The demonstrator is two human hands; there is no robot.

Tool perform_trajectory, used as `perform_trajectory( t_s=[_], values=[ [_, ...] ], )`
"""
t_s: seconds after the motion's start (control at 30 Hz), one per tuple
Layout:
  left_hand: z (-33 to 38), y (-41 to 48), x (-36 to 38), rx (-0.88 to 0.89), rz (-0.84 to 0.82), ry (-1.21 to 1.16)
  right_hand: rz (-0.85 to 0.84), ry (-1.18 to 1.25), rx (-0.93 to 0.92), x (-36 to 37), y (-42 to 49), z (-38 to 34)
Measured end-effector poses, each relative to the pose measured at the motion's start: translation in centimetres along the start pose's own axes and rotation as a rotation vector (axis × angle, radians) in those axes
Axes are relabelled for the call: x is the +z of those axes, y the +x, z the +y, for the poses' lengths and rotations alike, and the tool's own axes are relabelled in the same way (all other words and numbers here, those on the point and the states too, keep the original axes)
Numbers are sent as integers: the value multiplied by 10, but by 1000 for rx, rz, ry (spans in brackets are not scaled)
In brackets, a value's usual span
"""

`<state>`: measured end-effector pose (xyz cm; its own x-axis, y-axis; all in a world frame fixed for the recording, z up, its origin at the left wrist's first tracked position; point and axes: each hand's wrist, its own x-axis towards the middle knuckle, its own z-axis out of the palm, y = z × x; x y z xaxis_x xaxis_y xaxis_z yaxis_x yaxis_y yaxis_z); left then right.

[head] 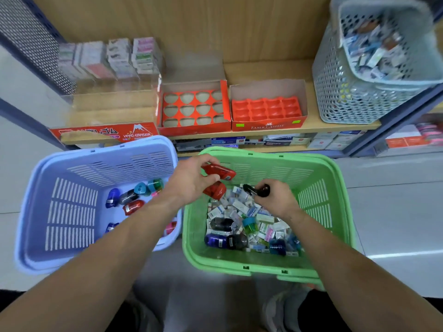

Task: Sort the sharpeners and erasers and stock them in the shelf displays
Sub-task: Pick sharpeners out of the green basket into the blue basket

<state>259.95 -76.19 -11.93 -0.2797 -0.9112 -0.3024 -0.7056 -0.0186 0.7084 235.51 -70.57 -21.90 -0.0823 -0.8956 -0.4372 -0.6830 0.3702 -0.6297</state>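
Two bare forearms reach in from the bottom corners of the frame and meet over a green slotted plastic basket (335, 178) at centre right, which sits on the floor.

The left hand (191, 179) hovers over the basket's upper left corner, wrist bent. Its grip is closed round two red translucent plastic sharpeners (219, 172), one above the other, pinched between thumb and curled fingers.

The right hand (275, 200) is lower, at the middle of the basket, knuckles up. Its grip is curled round a black plastic sharpener (257, 189) just above a heap of small white-wrapped erasers (239, 207) mixed with blue, black and green sharpeners.

Just beside it at centre left is a lilac slotted plastic basket (72, 164) holding loose coloured sharpeners (133, 202).

Across the upper frame runs a wooden shelf (263, 70). On it stand a red cardboard display box with rounded cut-out holes (194, 129) and a red Faber-Castell display tray (268, 124), side by side.
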Motion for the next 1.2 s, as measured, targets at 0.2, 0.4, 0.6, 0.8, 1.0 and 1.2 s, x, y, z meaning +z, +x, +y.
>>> perform_trajectory(
  t_s=[0.2,0.4,0.6,0.8,1.0,1.2],
  values=[
    [-40,-44,-94,-74,194,3,146,277,-297,-13,-39,-140],
    [-148,-84,-126,-400,201,112,-114,-122,-503,90,-17,-243],
    [-231,-78,-101,-511,169,77,-417,-575,-391,191,35,-248],
    [-238,-65,-102,-539,149,-30,-434,-440,-383,200,47,-242],
    [-140,-51,-105,-260,161,23,-254,-171,-517,70,9,-243],
    [-47,-45,-43,70,-17,156,-49,-230,-278,-49,-15,-135]
  ],
)
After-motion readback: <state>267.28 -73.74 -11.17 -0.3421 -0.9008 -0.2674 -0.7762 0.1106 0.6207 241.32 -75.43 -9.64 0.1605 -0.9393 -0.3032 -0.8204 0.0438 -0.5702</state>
